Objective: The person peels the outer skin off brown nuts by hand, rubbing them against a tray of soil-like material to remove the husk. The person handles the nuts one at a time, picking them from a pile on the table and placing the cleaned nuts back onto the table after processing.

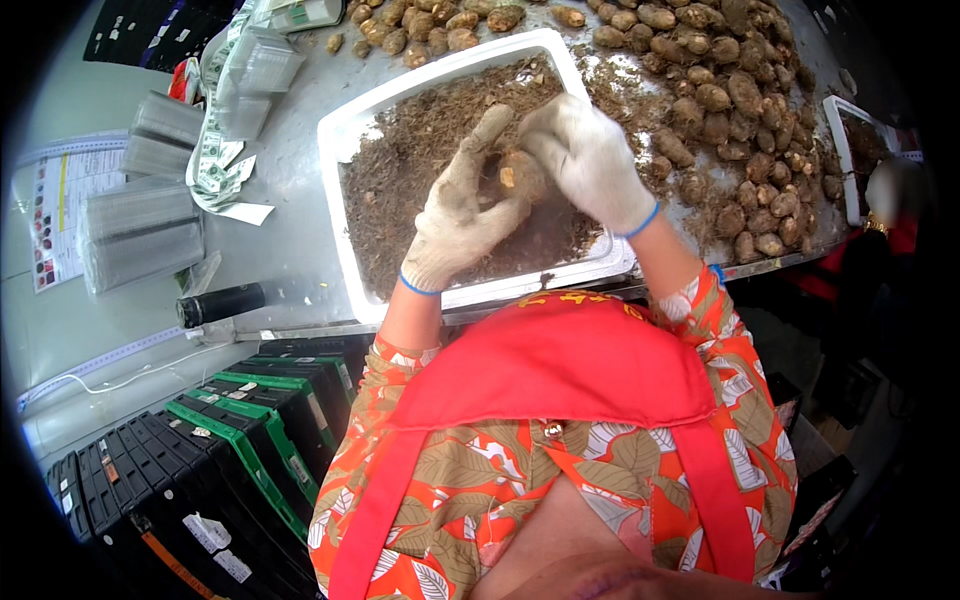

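A small, hairy taro corm with a pale cut spot is held over a white foam tray. My left hand, in an off-white knitted glove with soiled fingers, cups the corm from the left and below. Bent over its upper right side is my right hand, gloved the same way with a blue cuff. Its fingertips meet the corm, but whether they grip it or something small is hidden. Brown fibrous taro scraps cover most of the tray's bottom.
A large heap of taro corms lies right on the metal table; more corms lie behind the tray. Clear plastic containers, a label strip and a black cylinder stand left. Stacked crates sit below. Another person is at far right.
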`<state>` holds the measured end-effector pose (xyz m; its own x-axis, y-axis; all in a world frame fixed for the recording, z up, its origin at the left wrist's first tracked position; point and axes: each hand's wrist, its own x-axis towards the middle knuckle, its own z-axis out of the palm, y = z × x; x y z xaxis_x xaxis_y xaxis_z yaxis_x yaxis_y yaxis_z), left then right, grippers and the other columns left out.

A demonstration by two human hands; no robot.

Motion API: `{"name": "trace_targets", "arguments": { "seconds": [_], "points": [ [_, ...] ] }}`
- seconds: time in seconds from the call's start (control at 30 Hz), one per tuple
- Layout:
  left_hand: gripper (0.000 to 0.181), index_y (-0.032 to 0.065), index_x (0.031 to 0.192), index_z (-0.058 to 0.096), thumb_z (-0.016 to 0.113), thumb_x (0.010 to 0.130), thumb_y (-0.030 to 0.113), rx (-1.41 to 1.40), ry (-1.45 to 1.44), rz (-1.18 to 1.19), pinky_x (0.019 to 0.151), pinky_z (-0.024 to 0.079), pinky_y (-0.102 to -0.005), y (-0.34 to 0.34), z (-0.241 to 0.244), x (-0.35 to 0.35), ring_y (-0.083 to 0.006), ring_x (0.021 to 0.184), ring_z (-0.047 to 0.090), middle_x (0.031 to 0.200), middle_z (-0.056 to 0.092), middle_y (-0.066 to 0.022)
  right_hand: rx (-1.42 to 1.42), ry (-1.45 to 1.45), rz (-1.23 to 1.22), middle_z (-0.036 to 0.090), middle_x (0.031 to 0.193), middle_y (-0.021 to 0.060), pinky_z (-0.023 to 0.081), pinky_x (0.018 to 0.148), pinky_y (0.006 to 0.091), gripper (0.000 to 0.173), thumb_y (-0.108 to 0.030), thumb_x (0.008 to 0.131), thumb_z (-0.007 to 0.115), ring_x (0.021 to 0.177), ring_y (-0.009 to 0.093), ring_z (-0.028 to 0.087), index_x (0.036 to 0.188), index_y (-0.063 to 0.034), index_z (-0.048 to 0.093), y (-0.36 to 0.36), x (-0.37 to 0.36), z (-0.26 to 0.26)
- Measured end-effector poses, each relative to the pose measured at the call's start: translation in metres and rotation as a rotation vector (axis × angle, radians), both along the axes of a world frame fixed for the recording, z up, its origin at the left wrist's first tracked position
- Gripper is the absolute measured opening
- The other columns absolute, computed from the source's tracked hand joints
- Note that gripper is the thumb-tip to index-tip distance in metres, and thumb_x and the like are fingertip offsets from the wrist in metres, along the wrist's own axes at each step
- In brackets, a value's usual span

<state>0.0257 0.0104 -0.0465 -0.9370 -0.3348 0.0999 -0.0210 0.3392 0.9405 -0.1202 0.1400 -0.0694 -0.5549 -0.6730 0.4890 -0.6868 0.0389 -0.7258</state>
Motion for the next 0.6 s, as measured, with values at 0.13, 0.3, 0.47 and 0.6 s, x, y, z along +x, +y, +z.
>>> {"name": "trace_targets", "arguments": {
  "seconds": [0.13,0.3,0.47,0.6],
  "points": [
    [0.077,0.0022,0.147,0.042,0.074,0.078,0.006,0.314,0.029,0.022,0.103,0.050,-0.0362,-0.008,-0.003,0.001,-0.0238,0.120,0.059,0.133,0.057,-0.0152,0.014,-0.189,-0.125,0.071,0.093,0.0121,0.056,0.077,0.0338,0.027,-0.028,0.097,0.064,0.085,0.024,0.070,0.098,-0.0024,0.071,0.009,-0.024,-0.016],
    [0.067,-0.0027,0.142,0.042,0.072,0.087,0.021,1.167,0.176,-0.028,0.096,0.058,-0.0461,-0.012,-0.013,-0.004,-0.0349,0.112,0.064,0.133,0.054,-0.0219,-0.026,-0.252,-0.008,0.069,0.107,0.0126,0.055,0.086,0.0342,0.037,-0.036,0.094,0.068,0.097,0.025,0.069,0.109,-0.0027,0.069,0.021,-0.014,-0.013],
    [0.051,-0.0015,0.145,0.038,0.051,0.103,0.025,1.390,0.192,-0.048,0.076,0.065,-0.0306,-0.013,-0.029,-0.003,-0.0378,0.115,0.064,0.131,0.055,-0.0273,-0.204,-0.250,0.088,0.065,0.121,0.0116,0.050,0.099,0.0346,0.049,-0.031,0.084,0.080,0.112,0.026,0.064,0.125,-0.0068,0.066,0.011,0.013,-0.006],
    [0.047,-0.0001,0.139,0.043,0.053,0.103,0.028,1.497,0.187,-0.120,0.084,0.062,-0.0414,-0.009,-0.040,-0.004,-0.0324,0.106,0.066,0.123,0.059,-0.0217,-0.305,-0.315,0.171,0.066,0.119,0.0116,0.053,0.095,0.0339,0.033,-0.020,0.085,0.079,0.109,0.025,0.066,0.114,-0.0064,0.070,0.000,0.020,0.000]
  ]
}}
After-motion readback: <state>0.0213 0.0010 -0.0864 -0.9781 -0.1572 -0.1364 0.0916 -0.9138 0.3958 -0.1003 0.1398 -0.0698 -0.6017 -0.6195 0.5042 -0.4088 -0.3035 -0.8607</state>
